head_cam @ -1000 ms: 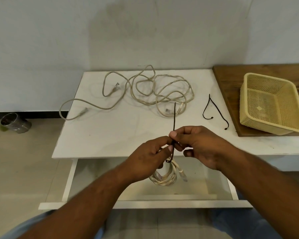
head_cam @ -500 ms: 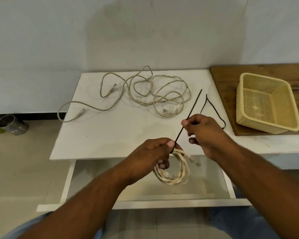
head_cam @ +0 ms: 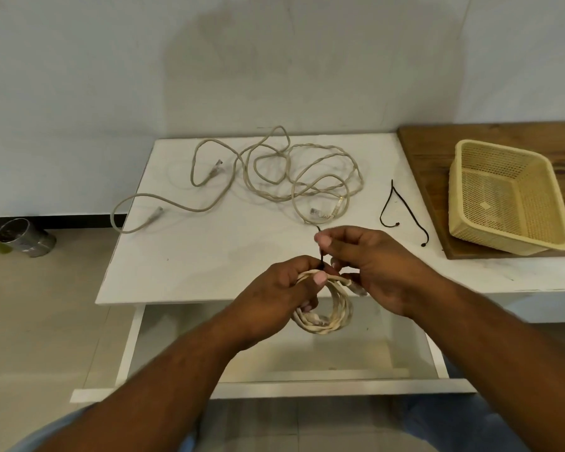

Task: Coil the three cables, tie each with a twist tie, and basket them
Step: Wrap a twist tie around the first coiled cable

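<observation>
Legible text, whole view: none found.
Basket (head_cam: 503,242): plain mesh walls, no lettering or brand readable.
Coiled cable (head_cam: 336,318): jacket shows no readable print.
Loose cable plug (head_cam: 315,212): too small to read any marking.
Twist tie (head_cam: 321,259): plain dark strand, no marking legible.
Metal can (head_cam: 26,238): on the floor at left, surface blurred, nothing readable.

Bare forearms (head_cam: 163,386), light blue clothing (head_cam: 437,429) (partly hidden).
</observation>
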